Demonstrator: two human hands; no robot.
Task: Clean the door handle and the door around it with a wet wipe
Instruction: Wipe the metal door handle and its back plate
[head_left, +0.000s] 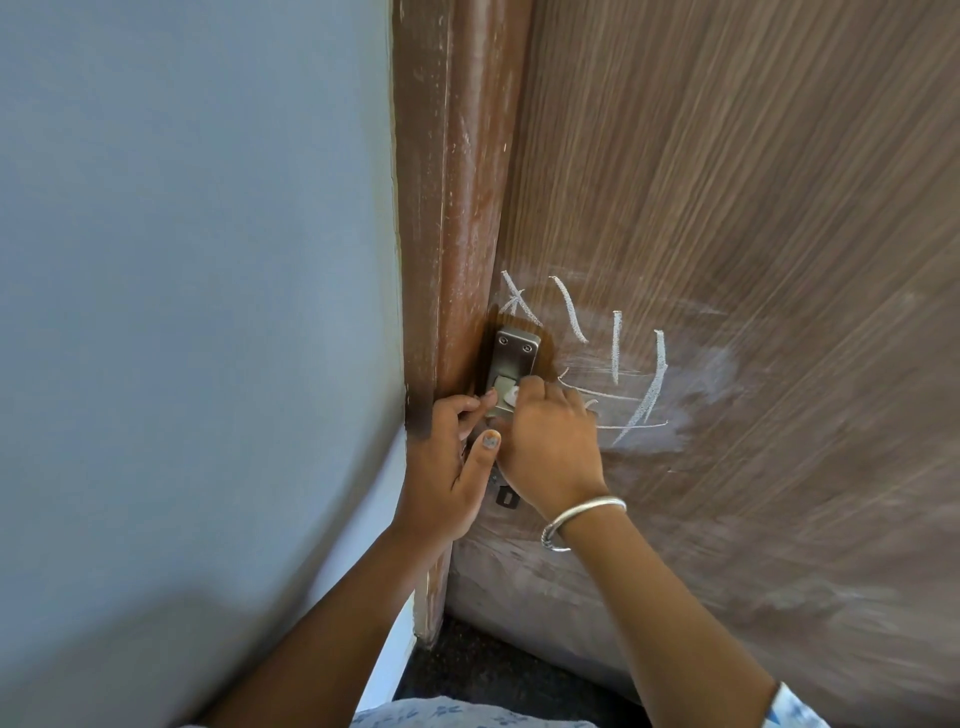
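1. I see 1 brown wood-grain door (727, 208) with 1 silver rectangular metal handle plate (514, 353) at its left edge, beside 1 reddish-brown frame (457, 208) and 1 pale blue wall (182, 260).
2. My right hand (550, 447) is clenched on 1 small white wet wipe (510, 396), pressing it to the plate's lower part.
3. My left hand (447, 467) pinches the handle from the left, thumb raised.
4. I count about 6 white chalk strokes (660, 374) right of the plate.
5. 1 silver bangle (582, 519) circles the right wrist.
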